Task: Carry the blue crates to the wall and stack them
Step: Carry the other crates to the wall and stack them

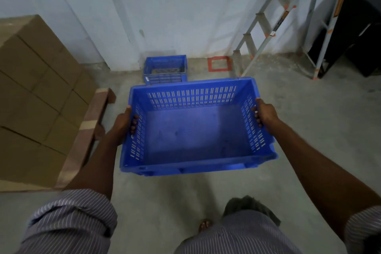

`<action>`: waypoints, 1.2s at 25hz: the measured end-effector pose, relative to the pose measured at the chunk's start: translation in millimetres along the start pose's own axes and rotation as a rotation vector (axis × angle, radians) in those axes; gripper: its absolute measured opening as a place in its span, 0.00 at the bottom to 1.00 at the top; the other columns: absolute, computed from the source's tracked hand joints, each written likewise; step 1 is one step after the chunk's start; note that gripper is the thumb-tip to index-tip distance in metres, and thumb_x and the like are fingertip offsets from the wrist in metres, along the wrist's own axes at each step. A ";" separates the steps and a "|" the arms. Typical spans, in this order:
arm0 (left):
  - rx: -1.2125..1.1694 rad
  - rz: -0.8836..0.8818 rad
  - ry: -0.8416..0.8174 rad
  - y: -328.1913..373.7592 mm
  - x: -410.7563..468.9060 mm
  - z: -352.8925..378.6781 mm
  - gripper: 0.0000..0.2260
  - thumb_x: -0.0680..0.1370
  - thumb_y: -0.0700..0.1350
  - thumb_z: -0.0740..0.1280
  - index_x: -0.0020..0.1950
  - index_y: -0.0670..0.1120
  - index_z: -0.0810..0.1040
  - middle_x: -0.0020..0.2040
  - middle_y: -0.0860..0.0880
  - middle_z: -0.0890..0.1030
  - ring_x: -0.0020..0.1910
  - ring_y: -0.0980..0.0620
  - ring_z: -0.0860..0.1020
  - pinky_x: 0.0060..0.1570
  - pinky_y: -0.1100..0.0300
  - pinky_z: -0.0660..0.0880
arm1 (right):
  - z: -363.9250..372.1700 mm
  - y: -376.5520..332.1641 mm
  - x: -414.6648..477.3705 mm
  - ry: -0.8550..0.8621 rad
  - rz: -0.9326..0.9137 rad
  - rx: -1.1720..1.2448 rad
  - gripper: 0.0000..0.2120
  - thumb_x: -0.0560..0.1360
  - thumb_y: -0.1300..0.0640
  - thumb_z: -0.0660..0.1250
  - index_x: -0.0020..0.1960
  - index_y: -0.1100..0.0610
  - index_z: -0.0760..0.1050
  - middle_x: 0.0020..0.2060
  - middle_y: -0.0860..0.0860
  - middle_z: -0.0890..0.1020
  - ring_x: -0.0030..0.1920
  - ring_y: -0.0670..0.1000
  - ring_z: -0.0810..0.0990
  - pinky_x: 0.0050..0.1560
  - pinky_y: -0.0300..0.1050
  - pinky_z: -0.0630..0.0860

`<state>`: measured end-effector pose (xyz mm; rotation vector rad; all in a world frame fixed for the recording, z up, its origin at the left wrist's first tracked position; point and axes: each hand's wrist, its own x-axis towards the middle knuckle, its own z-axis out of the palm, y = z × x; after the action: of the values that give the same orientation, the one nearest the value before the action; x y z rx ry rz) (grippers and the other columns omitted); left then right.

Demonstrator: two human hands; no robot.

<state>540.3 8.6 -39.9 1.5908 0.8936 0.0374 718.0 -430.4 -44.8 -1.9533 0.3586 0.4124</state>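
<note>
I hold an empty blue slotted crate (195, 136) in front of me, above the concrete floor. My left hand (123, 123) grips its left wall, with the fingers curled through to the inside. My right hand (265, 114) grips the right wall the same way. A second blue crate (166, 69) sits on the floor against the white wall (175, 6), straight ahead beyond the carried one. The carried crate's far rim hides the second crate's near bottom edge.
Stacked cardboard boxes (35, 97) on a wooden pallet (90, 121) stand to the left. An aluminium stepladder (276, 24) leans at the right, with dark cabinets (358, 33) behind it. A red tape square (219, 64) marks the floor by the wall.
</note>
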 end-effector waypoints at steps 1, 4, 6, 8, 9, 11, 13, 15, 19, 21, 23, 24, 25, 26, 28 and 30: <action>-0.002 -0.011 -0.012 14.0 28.6 -6.0 0.26 0.83 0.64 0.53 0.43 0.44 0.73 0.32 0.48 0.67 0.19 0.57 0.65 0.20 0.65 0.64 | 15.9 -19.3 21.1 -0.006 -0.002 -0.008 0.24 0.83 0.42 0.56 0.41 0.59 0.76 0.29 0.54 0.72 0.26 0.53 0.68 0.29 0.45 0.66; 0.001 -0.047 -0.016 49.5 117.2 -19.8 0.26 0.83 0.65 0.53 0.42 0.44 0.71 0.31 0.48 0.67 0.21 0.55 0.65 0.20 0.65 0.64 | 66.5 -69.6 92.1 -0.021 -0.001 -0.029 0.25 0.84 0.42 0.56 0.41 0.60 0.76 0.30 0.55 0.72 0.27 0.53 0.68 0.29 0.45 0.66; 0.004 -0.081 -0.024 71.2 181.7 -29.0 0.25 0.84 0.64 0.53 0.41 0.44 0.70 0.30 0.48 0.67 0.22 0.54 0.65 0.20 0.65 0.65 | 107.5 -101.8 148.8 -0.041 -0.002 -0.043 0.25 0.84 0.42 0.56 0.40 0.60 0.75 0.30 0.55 0.72 0.27 0.53 0.68 0.28 0.44 0.66; -0.008 -0.105 0.000 91.6 242.0 -38.2 0.25 0.83 0.64 0.54 0.41 0.45 0.70 0.31 0.47 0.66 0.21 0.54 0.66 0.20 0.66 0.64 | 147.8 -131.6 203.2 -0.054 0.014 -0.062 0.25 0.84 0.42 0.56 0.40 0.60 0.75 0.30 0.55 0.73 0.26 0.53 0.68 0.28 0.44 0.66; 0.003 -0.109 0.009 102.7 268.6 -43.0 0.25 0.83 0.64 0.53 0.41 0.45 0.69 0.31 0.47 0.66 0.20 0.54 0.66 0.19 0.66 0.64 | 167.1 -146.3 225.4 -0.060 0.021 -0.069 0.26 0.84 0.41 0.56 0.41 0.60 0.75 0.29 0.55 0.73 0.26 0.54 0.69 0.28 0.44 0.65; 0.040 -0.123 0.016 127.3 322.6 -56.6 0.25 0.84 0.64 0.52 0.41 0.44 0.69 0.31 0.47 0.66 0.21 0.54 0.65 0.19 0.67 0.63 | 206.6 -183.7 267.5 -0.073 0.033 -0.092 0.26 0.83 0.40 0.56 0.41 0.60 0.75 0.29 0.56 0.74 0.26 0.54 0.69 0.28 0.44 0.66; 0.055 -0.144 0.018 151.3 367.3 -78.1 0.25 0.85 0.63 0.50 0.41 0.44 0.70 0.31 0.48 0.65 0.23 0.53 0.63 0.19 0.66 0.63 | 246.2 -218.9 302.5 -0.070 0.051 -0.124 0.27 0.83 0.39 0.55 0.40 0.60 0.76 0.30 0.57 0.75 0.26 0.56 0.71 0.28 0.45 0.68; 0.043 -0.178 -0.021 169.9 418.8 -104.4 0.25 0.84 0.63 0.50 0.43 0.44 0.70 0.31 0.49 0.65 0.24 0.54 0.63 0.19 0.65 0.64 | 289.0 -247.0 345.4 -0.057 0.052 -0.157 0.32 0.80 0.34 0.54 0.44 0.63 0.79 0.35 0.60 0.78 0.30 0.58 0.75 0.34 0.51 0.73; -0.053 -0.249 -0.106 187.4 540.0 -147.2 0.22 0.85 0.60 0.52 0.47 0.44 0.72 0.32 0.49 0.65 0.22 0.55 0.65 0.21 0.64 0.66 | 379.7 -264.1 451.0 -0.033 0.058 -0.222 0.45 0.75 0.26 0.49 0.55 0.68 0.80 0.42 0.64 0.79 0.39 0.61 0.78 0.42 0.56 0.77; -0.063 -0.253 -0.136 194.5 606.3 -163.3 0.20 0.85 0.60 0.51 0.45 0.46 0.69 0.32 0.50 0.63 0.19 0.56 0.63 0.20 0.65 0.64 | 425.4 -277.9 486.5 0.015 0.069 -0.234 0.55 0.67 0.18 0.46 0.54 0.68 0.80 0.43 0.66 0.81 0.39 0.60 0.78 0.43 0.57 0.77; -0.040 -0.255 -0.126 202.0 664.2 -171.5 0.21 0.85 0.61 0.51 0.44 0.47 0.69 0.32 0.50 0.63 0.18 0.57 0.62 0.19 0.67 0.62 | 461.9 -295.2 511.7 0.023 0.064 -0.232 0.50 0.68 0.21 0.49 0.51 0.67 0.81 0.45 0.68 0.83 0.38 0.61 0.79 0.46 0.60 0.80; -0.023 -0.258 -0.120 207.3 689.1 -173.7 0.21 0.85 0.61 0.52 0.44 0.47 0.69 0.32 0.50 0.64 0.18 0.58 0.63 0.19 0.68 0.62 | 477.0 -310.3 515.9 0.016 0.071 -0.250 0.44 0.73 0.26 0.51 0.50 0.66 0.81 0.45 0.68 0.83 0.37 0.61 0.79 0.47 0.60 0.80; -0.012 -0.262 -0.106 214.7 718.5 -174.4 0.21 0.85 0.61 0.52 0.44 0.46 0.70 0.32 0.49 0.65 0.18 0.58 0.63 0.18 0.68 0.62 | 492.0 -329.7 521.1 0.017 0.088 -0.266 0.37 0.77 0.31 0.53 0.48 0.65 0.80 0.43 0.67 0.83 0.37 0.61 0.79 0.46 0.60 0.79; -0.004 -0.258 -0.083 220.5 747.0 -173.2 0.21 0.85 0.60 0.54 0.44 0.45 0.71 0.32 0.49 0.66 0.18 0.58 0.64 0.18 0.68 0.62 | 504.8 -343.9 529.5 0.023 0.114 -0.266 0.32 0.80 0.36 0.54 0.46 0.63 0.80 0.41 0.65 0.82 0.36 0.61 0.79 0.44 0.58 0.78; 0.028 -0.240 -0.053 228.2 808.0 -165.2 0.20 0.85 0.59 0.55 0.45 0.44 0.72 0.32 0.48 0.67 0.19 0.57 0.65 0.18 0.67 0.63 | 532.8 -357.3 569.4 0.017 0.148 -0.242 0.27 0.80 0.40 0.53 0.42 0.60 0.78 0.39 0.63 0.81 0.35 0.60 0.77 0.43 0.57 0.76; 0.053 -0.243 -0.043 222.8 871.6 -152.7 0.21 0.85 0.59 0.57 0.45 0.44 0.71 0.31 0.47 0.68 0.20 0.56 0.66 0.19 0.65 0.65 | 565.6 -359.4 625.4 0.022 0.151 -0.258 0.29 0.78 0.39 0.51 0.45 0.61 0.78 0.43 0.65 0.82 0.39 0.64 0.79 0.47 0.58 0.77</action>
<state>1188.7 629.2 -204.3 1.5163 1.0550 -0.1928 1361.8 190.7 -244.8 -2.1900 0.4889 0.5578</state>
